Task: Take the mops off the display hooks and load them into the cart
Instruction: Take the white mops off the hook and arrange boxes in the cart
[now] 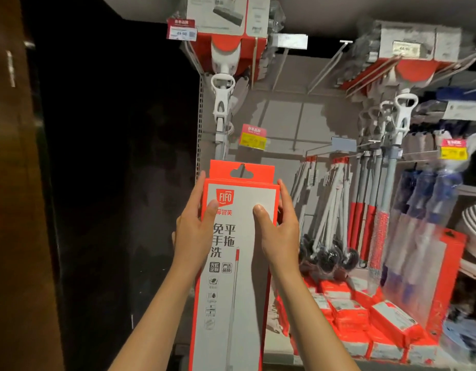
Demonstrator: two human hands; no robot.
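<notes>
Mop box (239, 263): tall red-and-white carton with a hang tab at its top, held upright in front of the display wall, between both hands; its lower end runs out of view at the bottom edge.
Left hand (195, 231): grips the box's left edge near the top, thumb laid across the printed face, fingers wrapped behind.
Right hand (278, 231): grips the right edge at the same height, thumb on the white face, fingers curled round the side.
Hanging mop (222, 103): white handle end hanging below a boxed head on the upper left hook, directly above the held box.
Display hooks (325, 65): bare wire prongs projecting from the back panel.
Mop group (392, 124): several hanging at upper right.
Lower shelf (279, 354): carries red packets.
</notes>
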